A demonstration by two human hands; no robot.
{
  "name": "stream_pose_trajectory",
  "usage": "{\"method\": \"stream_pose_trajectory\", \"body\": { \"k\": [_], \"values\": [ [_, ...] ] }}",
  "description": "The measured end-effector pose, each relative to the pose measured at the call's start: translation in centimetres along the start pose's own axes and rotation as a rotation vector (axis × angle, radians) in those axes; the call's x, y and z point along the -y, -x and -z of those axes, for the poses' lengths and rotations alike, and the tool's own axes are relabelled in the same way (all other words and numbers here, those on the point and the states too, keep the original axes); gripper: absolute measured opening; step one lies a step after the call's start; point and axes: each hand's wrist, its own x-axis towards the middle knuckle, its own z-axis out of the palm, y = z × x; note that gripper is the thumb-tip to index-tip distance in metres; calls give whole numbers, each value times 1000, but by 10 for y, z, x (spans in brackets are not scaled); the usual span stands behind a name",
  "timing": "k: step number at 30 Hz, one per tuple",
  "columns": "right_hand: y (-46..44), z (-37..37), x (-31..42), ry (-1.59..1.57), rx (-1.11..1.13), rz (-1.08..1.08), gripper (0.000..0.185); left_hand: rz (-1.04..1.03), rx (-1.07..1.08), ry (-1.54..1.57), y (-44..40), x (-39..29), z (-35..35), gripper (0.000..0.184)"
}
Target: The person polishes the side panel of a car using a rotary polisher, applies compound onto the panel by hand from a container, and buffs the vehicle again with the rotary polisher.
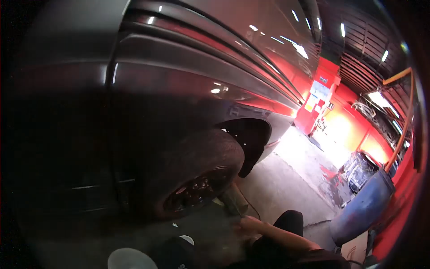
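**Wheel at its arch, fastening unclear**

Leftmost, dark vehicle body, with a pale container below. Next, the wheel, apparently in place beneath the wheel arch; too dark to judge work done or left. Just beside, a tan cylinder, then the right hand, low and shadowed: openness and hold impossible to tell. Left hand out of view. Far right, a blue drum.

No txt you can read for sure. Papers on the red post, R side of your view: print too blurry. Small label just above 'em: ditto. Tan panel, btm R: faint marks, illegible. Dark obj, btm L of ctr: pale lettering, unclear to you.
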Motion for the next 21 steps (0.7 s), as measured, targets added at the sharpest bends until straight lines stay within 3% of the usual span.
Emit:
{"method": "stream_pose_trajectory", "body": {
  "k": [3,6,9,11,14,16,18,21],
  "values": [
    [-37,56,50,-23,96,-41,29,-71,37,38,1,-28,4,48],
    [-48,146,128,-16,-63,338,23,-168,87,113,12,-58,7,47],
    [-70,199,175,-84,-154,625,36,-248,146,205,35,-87,5,46],
    [-81,226,190,-83,-215,810,34,-292,203,276,55,-110,2,45],
    [-73,260,194,-119,-279,839,37,-300,317,386,89,-131,-12,44],
    [-72,240,171,-215,-329,851,36,-283,395,449,110,-135,-21,43],
    [-66,204,133,-459,-285,621,36,-263,468,501,128,-134,-31,43],
    [-71,131,68,-414,-203,480,33,-215,557,560,151,-128,-48,42]
  ]
}}
